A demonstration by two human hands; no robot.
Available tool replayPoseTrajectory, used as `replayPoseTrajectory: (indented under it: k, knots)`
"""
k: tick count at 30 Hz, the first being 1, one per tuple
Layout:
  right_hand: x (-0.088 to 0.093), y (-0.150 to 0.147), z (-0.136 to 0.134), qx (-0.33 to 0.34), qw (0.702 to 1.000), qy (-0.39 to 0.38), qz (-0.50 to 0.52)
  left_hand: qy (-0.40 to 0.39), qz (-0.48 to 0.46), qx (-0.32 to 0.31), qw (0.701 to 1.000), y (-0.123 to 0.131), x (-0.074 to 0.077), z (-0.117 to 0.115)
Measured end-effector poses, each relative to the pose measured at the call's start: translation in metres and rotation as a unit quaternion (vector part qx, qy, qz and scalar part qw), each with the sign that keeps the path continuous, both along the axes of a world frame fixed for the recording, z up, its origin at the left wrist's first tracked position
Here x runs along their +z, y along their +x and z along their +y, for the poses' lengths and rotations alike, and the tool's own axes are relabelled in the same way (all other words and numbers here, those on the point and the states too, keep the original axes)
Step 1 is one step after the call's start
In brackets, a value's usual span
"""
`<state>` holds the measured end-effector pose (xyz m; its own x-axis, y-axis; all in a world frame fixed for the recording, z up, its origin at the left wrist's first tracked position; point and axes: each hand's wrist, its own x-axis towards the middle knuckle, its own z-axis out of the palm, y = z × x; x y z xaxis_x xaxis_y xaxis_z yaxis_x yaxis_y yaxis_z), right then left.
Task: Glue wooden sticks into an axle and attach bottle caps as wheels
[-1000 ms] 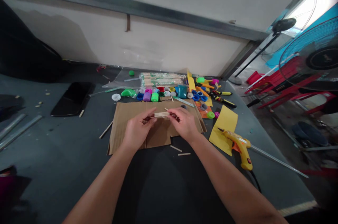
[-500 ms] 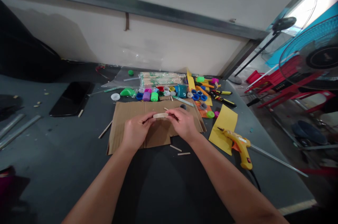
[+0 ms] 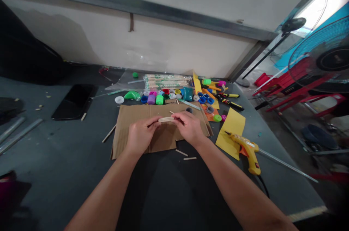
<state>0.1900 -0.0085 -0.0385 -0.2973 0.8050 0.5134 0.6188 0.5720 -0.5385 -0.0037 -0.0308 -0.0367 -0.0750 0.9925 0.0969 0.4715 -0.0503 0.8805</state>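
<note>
Both hands meet over a brown cardboard sheet (image 3: pixel 128 140) on the dark table. My left hand (image 3: pixel 141 134) and my right hand (image 3: pixel 189 127) pinch the two ends of a short bundle of pale wooden sticks (image 3: pixel 166 118), held level just above the cardboard. Fingers of both hands are curled closed round it. Two small stick offcuts (image 3: pixel 185 155) lie on the table just below the cardboard's near edge.
Coloured bottle caps (image 3: pixel 163 96) and a bag of sticks (image 3: pixel 166 80) lie behind the cardboard. A yellow glue gun (image 3: pixel 247 149) rests on yellow paper (image 3: pixel 231 129) at right. A black phone (image 3: pixel 73 101) lies left, metal rods (image 3: pixel 19 133) far left. Fans and red chairs stand beyond the table's right edge.
Almost nothing: the hands and the stick bundle have stayed in place, with only a slight shift of the fingers.
</note>
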Motion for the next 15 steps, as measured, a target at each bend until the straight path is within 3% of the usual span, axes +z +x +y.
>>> replayPoseTrajectory:
  k: [7, 12, 15]
  knots:
    - [0.007, -0.007, -0.006, -0.012, 1.000, -0.011, 0.010, 0.016, -0.028, 0.022, 0.999, 0.003, 0.006, 0.000]
    - [0.011, -0.018, -0.012, -0.091, 0.992, -0.037, 0.082, -0.037, -0.187, 0.053, 0.980, 0.012, 0.007, -0.002]
    - [0.013, -0.024, -0.015, -0.108, 0.988, -0.031, 0.104, -0.082, -0.281, 0.029, 0.956, 0.019, 0.005, -0.006]
